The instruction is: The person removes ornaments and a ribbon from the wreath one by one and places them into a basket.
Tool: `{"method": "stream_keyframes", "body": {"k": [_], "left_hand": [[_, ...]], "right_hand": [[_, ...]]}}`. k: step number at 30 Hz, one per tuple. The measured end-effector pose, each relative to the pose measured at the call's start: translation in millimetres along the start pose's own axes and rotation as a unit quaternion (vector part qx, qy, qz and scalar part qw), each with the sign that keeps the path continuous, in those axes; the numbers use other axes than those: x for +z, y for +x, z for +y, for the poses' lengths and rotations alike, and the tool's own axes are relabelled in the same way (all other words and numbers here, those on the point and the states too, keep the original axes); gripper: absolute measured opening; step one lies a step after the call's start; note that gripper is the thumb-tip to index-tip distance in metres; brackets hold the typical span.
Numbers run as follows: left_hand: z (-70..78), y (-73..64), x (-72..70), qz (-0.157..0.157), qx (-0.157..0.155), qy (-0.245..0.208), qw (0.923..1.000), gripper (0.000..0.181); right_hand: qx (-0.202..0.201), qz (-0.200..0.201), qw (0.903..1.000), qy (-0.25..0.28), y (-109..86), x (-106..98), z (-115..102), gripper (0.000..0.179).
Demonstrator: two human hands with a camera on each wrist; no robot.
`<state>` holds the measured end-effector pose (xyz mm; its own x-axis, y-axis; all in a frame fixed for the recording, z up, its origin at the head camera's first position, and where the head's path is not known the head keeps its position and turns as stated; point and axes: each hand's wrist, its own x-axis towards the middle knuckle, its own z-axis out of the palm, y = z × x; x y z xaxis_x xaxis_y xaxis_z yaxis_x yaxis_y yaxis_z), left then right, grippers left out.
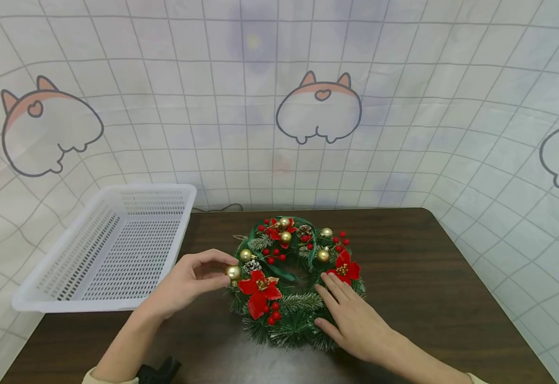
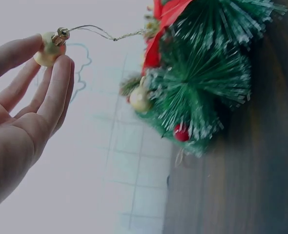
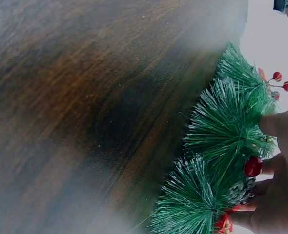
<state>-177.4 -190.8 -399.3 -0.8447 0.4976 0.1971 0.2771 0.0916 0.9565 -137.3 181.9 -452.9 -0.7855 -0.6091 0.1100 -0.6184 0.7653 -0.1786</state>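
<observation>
A green Christmas wreath [image 1: 303,304] with red flowers, red berries, pinecones and gold balls lies on the dark table. At its left side my left hand [image 1: 188,280] pinches a gold ball ornament [image 1: 233,272] between thumb and fingers. In the left wrist view a thin gold cord [image 2: 105,35] runs from the cap of the ball ornament [image 2: 49,52] to the wreath [image 2: 197,73]. My right hand [image 1: 356,320] rests on the wreath's right side, fingers spread near a red flower [image 1: 344,268]. The right wrist view shows those fingers over the needles of the wreath [image 3: 222,126].
To the left stands a white perforated plastic basket [image 1: 183,242] at the table's edge. A thin black cable [image 1: 221,208] lies along the back. A gridded white cloth [image 1: 394,133] with cartoon animals hangs behind and beside the brown table [image 1: 428,298].
</observation>
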Motion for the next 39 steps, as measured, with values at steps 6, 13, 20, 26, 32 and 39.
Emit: {"method": "stream_keyframes", "body": {"k": [6,13,20,26,32,39], "left_hand": [[2.0,-4.6,-14.7,0.038,-0.004,0.021,0.999,0.031],[1.5,-11.7,-32.2,0.081,-0.02,0.044,0.9955,0.033],[-1.6,-17.9,-45.0,0.107,-0.019,0.058,0.9924,0.035],[-3.4,-21.5,-51.3,0.116,-0.008,0.059,0.9914,0.034],[-1.2,-25.1,-56.0,0.135,-0.013,0.072,0.9882,0.036],[0.0,-29.0,-61.2,0.145,-0.016,0.075,0.9865,0.037]], "right_hand": [[-0.014,0.009,0.9996,-0.021,0.1,-0.6,0.7,0.059],[-0.018,0.021,0.9994,-0.018,-0.3,-0.5,2.2,0.057],[-0.008,0.033,0.9994,-0.002,-0.2,-1.0,4.6,0.051],[0.003,0.06,0.9981,-0.01,0.4,-2.0,9.3,0.051],[0.024,0.083,0.9962,0.011,2.5,-3.1,12.0,0.052],[0.022,0.098,0.9949,-0.005,3.9,-3.1,13.8,0.047]]}}
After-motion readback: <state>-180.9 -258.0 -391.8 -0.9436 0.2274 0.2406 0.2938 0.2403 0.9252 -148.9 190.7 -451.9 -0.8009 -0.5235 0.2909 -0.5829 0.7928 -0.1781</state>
